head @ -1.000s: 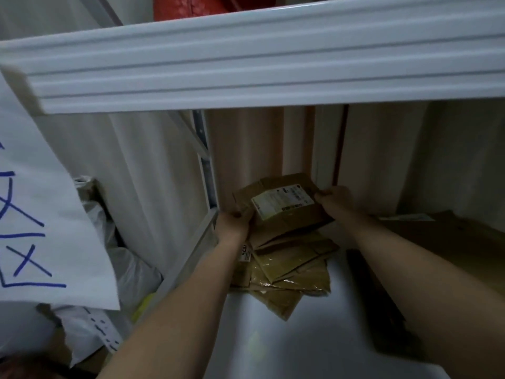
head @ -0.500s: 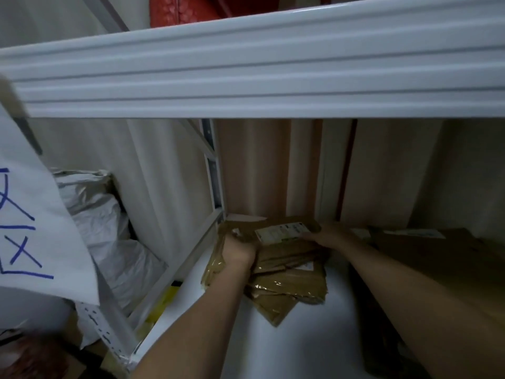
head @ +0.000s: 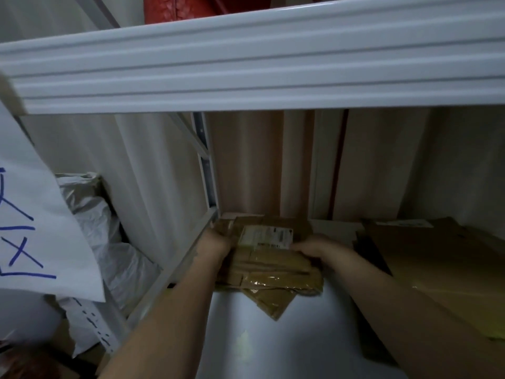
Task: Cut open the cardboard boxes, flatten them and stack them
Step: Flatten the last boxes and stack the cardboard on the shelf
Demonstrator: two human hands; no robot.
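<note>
A pile of flattened brown cardboard boxes point(head: 273, 277) lies at the back left of a white metal shelf point(head: 246, 343). The top piece point(head: 267, 236) is flat and bears a white shipping label. My left hand point(head: 214, 246) holds the left edge of this top piece, fingers curled over it. My right hand point(head: 317, 248) rests on its right edge, fingers reaching over the cardboard. Both forearms stretch in from the bottom of the view.
A larger stack of flattened cardboard point(head: 442, 272) lies on the shelf at the right. The upper shelf's white beam point(head: 259, 67) spans the view overhead. White plastic bags point(head: 109, 253) and a paper sign with blue writing point(head: 30, 222) sit at the left, outside the rack.
The labelled cardboard piece was tilted up in both hands one second ago; it now lies flat on the pile at the back of the shelf, with both hands still on its edges.
</note>
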